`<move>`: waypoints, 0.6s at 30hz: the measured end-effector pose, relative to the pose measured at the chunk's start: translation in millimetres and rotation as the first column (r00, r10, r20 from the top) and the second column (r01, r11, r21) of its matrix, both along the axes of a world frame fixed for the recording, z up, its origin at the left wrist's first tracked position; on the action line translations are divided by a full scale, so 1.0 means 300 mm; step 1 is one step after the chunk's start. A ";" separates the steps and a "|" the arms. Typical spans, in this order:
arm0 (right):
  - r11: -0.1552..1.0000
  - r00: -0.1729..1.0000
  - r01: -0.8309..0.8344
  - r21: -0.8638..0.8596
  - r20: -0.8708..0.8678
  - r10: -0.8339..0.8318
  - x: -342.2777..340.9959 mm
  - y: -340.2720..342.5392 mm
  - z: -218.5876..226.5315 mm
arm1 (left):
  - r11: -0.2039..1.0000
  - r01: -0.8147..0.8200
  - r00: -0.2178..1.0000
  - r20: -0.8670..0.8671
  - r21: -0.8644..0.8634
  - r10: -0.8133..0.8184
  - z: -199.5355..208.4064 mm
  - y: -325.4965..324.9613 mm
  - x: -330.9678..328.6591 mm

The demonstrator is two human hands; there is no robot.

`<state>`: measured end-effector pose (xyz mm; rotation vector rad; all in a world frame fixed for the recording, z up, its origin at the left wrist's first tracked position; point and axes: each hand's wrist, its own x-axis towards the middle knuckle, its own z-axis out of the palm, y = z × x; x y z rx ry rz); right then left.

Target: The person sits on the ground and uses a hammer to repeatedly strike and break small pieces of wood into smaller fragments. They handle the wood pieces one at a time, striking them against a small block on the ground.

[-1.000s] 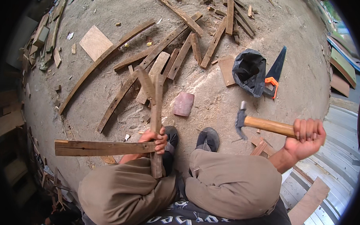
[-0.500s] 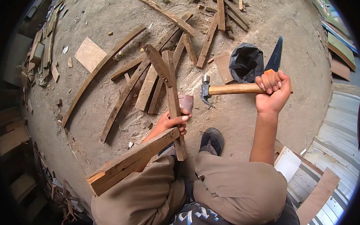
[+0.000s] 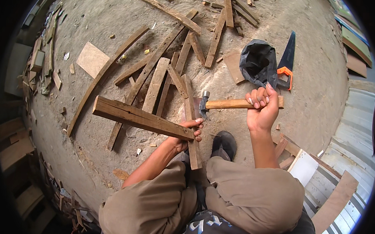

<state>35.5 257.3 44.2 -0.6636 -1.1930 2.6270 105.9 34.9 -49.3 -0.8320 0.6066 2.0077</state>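
Note:
My right hand (image 3: 263, 106) is wrapped round the wooden handle of a claw hammer (image 3: 226, 103), held level. Its metal head sits close to the wood at my left hand; contact cannot be made out. In my left hand (image 3: 191, 133) I grip a frame of joined wooden pieces (image 3: 144, 118) above my left knee. One thick piece points left and meets a narrower upright piece (image 3: 191, 102). A short piece (image 3: 178, 81) angles off that one's far end. Part of my left palm is hidden behind the wood.
Several loose wooden strips (image 3: 161, 50) lie on the dusty ground ahead. A black plastic bag (image 3: 257, 61) stands beside an orange-handled handsaw (image 3: 287, 58) at right. Thin board (image 3: 91, 60) lies left. Corrugated metal sheeting (image 3: 348, 135) and wood scraps are at far right.
The wooden frame has turned, its thick piece swinging from pointing toward me to pointing left. My right hand has brought the hammer left and slightly lower, nearer the wood.

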 end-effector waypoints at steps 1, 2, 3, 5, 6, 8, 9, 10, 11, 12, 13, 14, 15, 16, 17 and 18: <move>1.000 1.000 -0.008 -0.004 -0.002 0.008 0.008 -0.003 -0.004 | 0.999 0.028 1.000 -0.006 -0.038 -0.028 0.000 -0.003 0.004; 1.000 1.000 -0.008 -0.007 0.002 0.008 0.014 -0.008 -0.003 | 0.996 0.057 0.998 -0.010 -0.075 -0.058 0.001 -0.004 0.012; 1.000 1.000 -0.008 -0.011 0.006 0.008 0.017 -0.014 -0.001 | 0.990 0.086 0.996 -0.013 -0.111 -0.088 0.001 -0.005 0.018; 1.000 1.000 -0.023 0.004 -0.019 0.023 0.029 -0.023 0.000 | 0.987 0.106 0.992 -0.048 -0.123 -0.113 0.008 -0.016 0.021; 0.999 0.998 -0.038 0.023 -0.048 0.039 0.038 -0.025 -0.003 | 0.985 0.117 0.990 -0.066 -0.130 -0.126 0.009 -0.022 0.022; 0.997 0.994 -0.056 0.050 -0.090 0.061 0.047 -0.031 -0.008 | 0.996 0.065 0.995 -0.072 -0.065 -0.070 -0.012 -0.029 0.034; 0.997 0.993 -0.060 0.057 -0.103 0.066 0.051 -0.036 -0.010 | 0.999 0.022 0.998 -0.063 -0.027 -0.024 -0.026 -0.031 0.040; 0.996 0.991 -0.064 0.064 -0.115 0.071 0.055 -0.040 -0.013 | 1.000 -0.021 0.998 -0.052 0.011 0.021 -0.040 -0.032 0.046; 0.994 0.989 -0.066 0.091 -0.125 0.077 0.059 -0.044 -0.018 | 0.996 -0.066 0.998 -0.018 0.053 0.067 -0.040 -0.029 0.035; 0.991 0.987 -0.068 0.117 -0.135 0.084 0.063 -0.047 -0.025 | 0.997 -0.068 0.997 -0.026 0.035 0.069 -0.036 -0.025 0.032; 0.987 0.985 -0.070 0.144 -0.145 0.091 0.067 -0.048 -0.029 | 0.997 -0.070 0.997 -0.033 0.018 0.071 -0.028 -0.019 0.031; 0.986 0.984 -0.072 0.152 -0.148 0.094 0.071 -0.049 -0.031 | 0.998 -0.069 0.997 -0.042 0.002 0.069 -0.019 -0.013 0.027; 0.984 0.984 -0.073 0.160 -0.151 0.098 0.076 -0.050 -0.031 | 0.998 -0.063 0.997 -0.041 -0.022 0.062 -0.019 -0.009 0.029; 0.983 0.983 -0.075 0.167 -0.154 0.101 0.079 -0.050 -0.031 | 0.997 -0.048 0.998 -0.042 -0.054 0.045 -0.033 -0.010 0.034; 0.985 0.981 -0.095 0.145 -0.152 0.117 0.082 -0.046 -0.031 | 0.996 -0.035 0.999 -0.042 -0.087 0.032 -0.051 -0.009 0.042; 0.986 0.979 -0.116 0.122 -0.150 0.134 0.084 -0.039 -0.031 | 0.993 -0.023 0.999 -0.042 -0.120 0.018 -0.066 -0.010 0.050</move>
